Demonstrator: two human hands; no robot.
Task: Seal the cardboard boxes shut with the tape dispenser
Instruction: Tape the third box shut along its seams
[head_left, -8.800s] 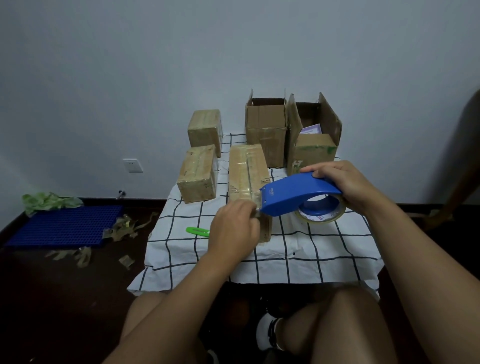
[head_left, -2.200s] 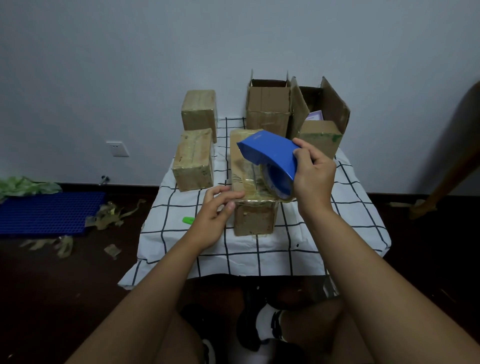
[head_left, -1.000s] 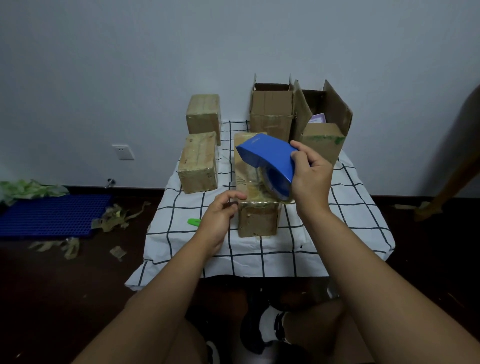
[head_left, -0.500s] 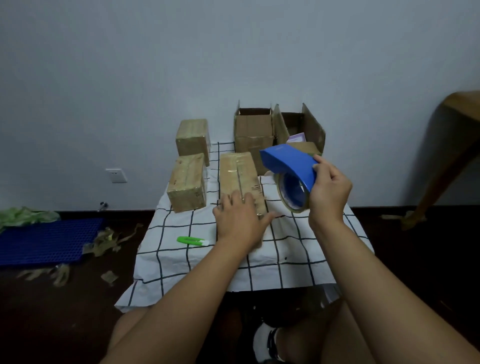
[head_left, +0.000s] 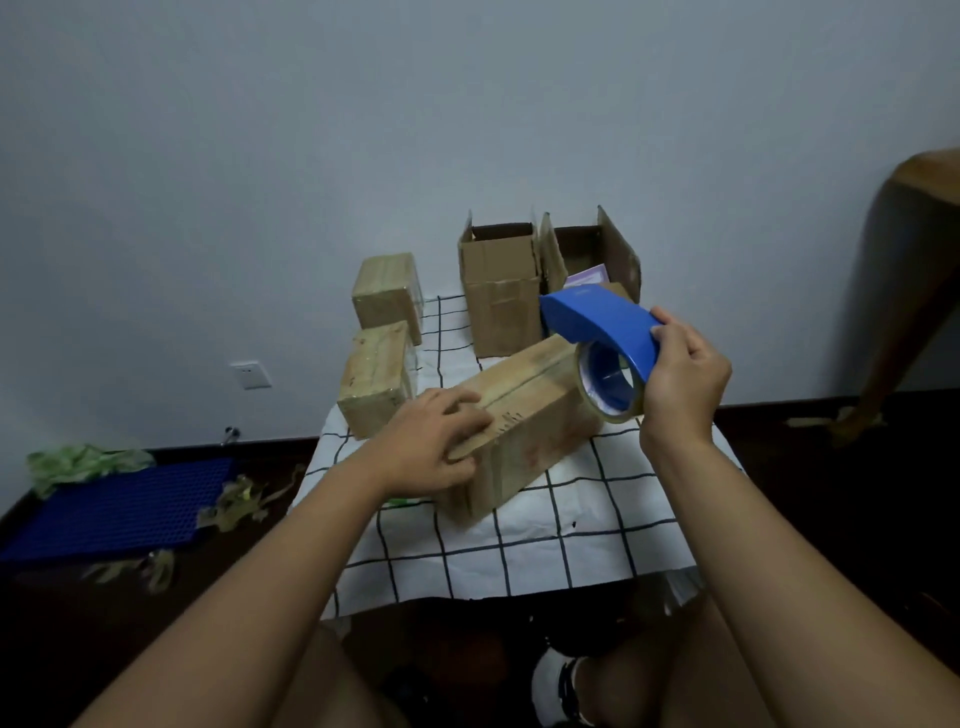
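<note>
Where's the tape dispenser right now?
In the head view, right of centre: the blue tape dispenser is held up in the right hand, above the far end of the long box that the left hand rests on.

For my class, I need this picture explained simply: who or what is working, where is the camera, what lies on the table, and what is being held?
No machine is at work here: a person uses two bare hands. The single camera sits on the person's head and looks forward and down, which is why you see both forearms and the knees below.

In front is a small table under a white checked cloth. On it lie a long closed box turned at an angle, two smaller closed boxes on the left, one behind the other, and two open boxes at the back with their flaps up.

The left hand rests on the near end of the long box. The right hand holds a blue tape dispenser with its roll, raised above the far end of that box.

The dark floor at the left holds a blue mat and tape scraps.
</note>
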